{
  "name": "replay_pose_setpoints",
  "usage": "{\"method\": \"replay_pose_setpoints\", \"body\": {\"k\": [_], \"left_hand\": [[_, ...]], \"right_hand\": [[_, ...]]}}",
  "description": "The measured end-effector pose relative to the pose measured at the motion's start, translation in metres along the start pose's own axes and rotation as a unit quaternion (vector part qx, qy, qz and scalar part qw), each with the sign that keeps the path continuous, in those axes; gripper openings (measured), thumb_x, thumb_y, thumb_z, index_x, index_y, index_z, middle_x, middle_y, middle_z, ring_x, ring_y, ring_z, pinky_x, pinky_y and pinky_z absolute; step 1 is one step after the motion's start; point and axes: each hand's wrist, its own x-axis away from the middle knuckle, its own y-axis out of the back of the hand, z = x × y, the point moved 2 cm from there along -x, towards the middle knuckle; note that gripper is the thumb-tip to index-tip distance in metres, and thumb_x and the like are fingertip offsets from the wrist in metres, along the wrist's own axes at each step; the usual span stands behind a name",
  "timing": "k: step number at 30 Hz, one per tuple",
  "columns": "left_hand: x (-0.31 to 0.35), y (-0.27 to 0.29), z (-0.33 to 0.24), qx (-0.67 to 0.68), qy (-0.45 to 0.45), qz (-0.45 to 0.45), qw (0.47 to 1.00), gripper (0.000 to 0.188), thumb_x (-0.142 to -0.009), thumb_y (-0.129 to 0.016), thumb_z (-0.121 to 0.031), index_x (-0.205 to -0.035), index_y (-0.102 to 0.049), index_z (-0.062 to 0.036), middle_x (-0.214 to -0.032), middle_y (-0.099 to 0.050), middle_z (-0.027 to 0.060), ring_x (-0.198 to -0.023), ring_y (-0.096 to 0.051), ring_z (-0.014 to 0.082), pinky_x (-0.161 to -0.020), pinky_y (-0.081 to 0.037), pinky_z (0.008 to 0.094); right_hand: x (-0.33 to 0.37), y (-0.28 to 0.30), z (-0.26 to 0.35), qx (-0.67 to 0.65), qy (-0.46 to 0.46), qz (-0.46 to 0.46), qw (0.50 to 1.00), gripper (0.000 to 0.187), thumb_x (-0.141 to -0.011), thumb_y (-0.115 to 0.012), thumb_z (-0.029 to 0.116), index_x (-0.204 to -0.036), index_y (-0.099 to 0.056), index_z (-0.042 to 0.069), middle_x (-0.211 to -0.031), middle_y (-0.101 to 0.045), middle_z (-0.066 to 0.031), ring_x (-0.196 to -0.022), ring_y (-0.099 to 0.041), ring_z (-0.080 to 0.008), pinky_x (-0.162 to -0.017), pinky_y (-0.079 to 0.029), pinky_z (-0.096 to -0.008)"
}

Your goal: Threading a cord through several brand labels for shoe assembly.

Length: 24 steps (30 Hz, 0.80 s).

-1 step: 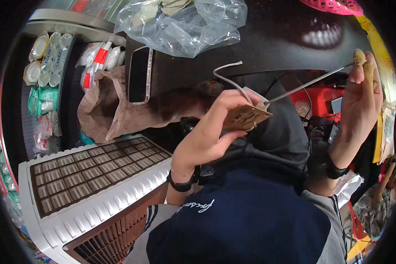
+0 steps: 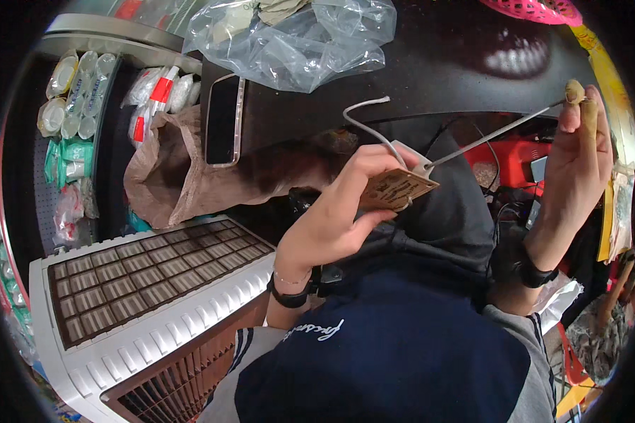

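Observation:
My left hand [image 2: 324, 224] pinches a small stack of brown cardboard tags [image 2: 395, 191] with printing on top, between thumb and fingers. A white tag [image 2: 412, 156] stands up behind them. Through its hole runs a whitish cord [image 2: 497, 134], stretched nearly straight to the right. The cord's other end curls loosely above my left hand. At the right, my raised right hand [image 2: 578, 173] closes its fingertips on the cord's far end. Tan finger cots [image 2: 590, 134] cover two of its digits.
A dark table [image 2: 444, 70] lies ahead, bearing a clear plastic bag [image 2: 296, 53] and a phone [image 2: 222, 120]. An open brown sack [image 2: 166, 169] and a white air cooler [image 2: 141, 338] stand left, near hanging packages [image 2: 81, 92]. A red container [image 2: 522, 158] sits below the cord.
The tags and cord have shifted very slightly to the right with my left hand. Both hands keep their holds.

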Motion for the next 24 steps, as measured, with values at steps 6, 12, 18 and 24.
{"method": "replay_pose_setpoints", "body": {"k": [6,12,18,24], "left_hand": [[-0.006,-0.003,0.001,0.067,0.012,-0.003,0.998,0.067,-0.066,-0.065,0.016,-0.122,-0.036,-0.0051,-0.127,-0.045,0.0137,-0.118,-0.048,0.0249,-0.099,-0.039,0.0351],[-0.007,-0.008,0.001,0.088,0.007,0.014,0.996,0.069,-0.065,-0.070,0.012,-0.122,-0.036,-0.0058,-0.126,-0.044,0.0174,-0.117,-0.047,0.0224,-0.098,-0.039,0.0333],[-0.005,-0.016,-0.011,0.034,0.073,0.111,0.991,0.061,-0.071,-0.072,0.005,-0.121,-0.039,-0.0042,-0.117,-0.049,0.0123,-0.111,-0.050,0.0193,-0.094,-0.041,0.0318],[-0.008,-0.019,-0.007,-0.005,0.043,0.106,0.993,0.065,-0.071,-0.071,0.005,-0.126,-0.037,-0.0021,-0.118,-0.049,0.0115,-0.114,-0.050,0.0221,-0.096,-0.039,0.0326]], "right_hand": [[0.000,0.009,0.009,0.107,0.031,0.133,0.985,0.028,-0.094,-0.050,0.008,-0.117,-0.053,-0.007,-0.103,-0.061,-0.0128,-0.096,-0.059,-0.0139,-0.082,-0.043,-0.0223],[0.025,-0.045,-0.006,0.346,-0.005,0.285,0.894,0.020,-0.089,-0.053,0.012,-0.091,-0.066,-0.003,-0.096,-0.063,-0.0116,-0.091,-0.059,-0.0189,-0.080,-0.043,-0.0273],[0.046,-0.061,-0.038,0.202,-0.297,0.396,0.845,0.023,-0.088,-0.059,0.017,-0.090,-0.066,-0.005,-0.092,-0.064,-0.0084,-0.081,-0.059,-0.0122,-0.071,-0.046,-0.0255],[0.041,-0.054,-0.043,0.084,-0.275,0.335,0.897,0.020,-0.088,-0.059,0.015,-0.092,-0.067,-0.003,-0.104,-0.063,-0.0069,-0.096,-0.057,-0.0121,-0.085,-0.043,-0.0254]]}}
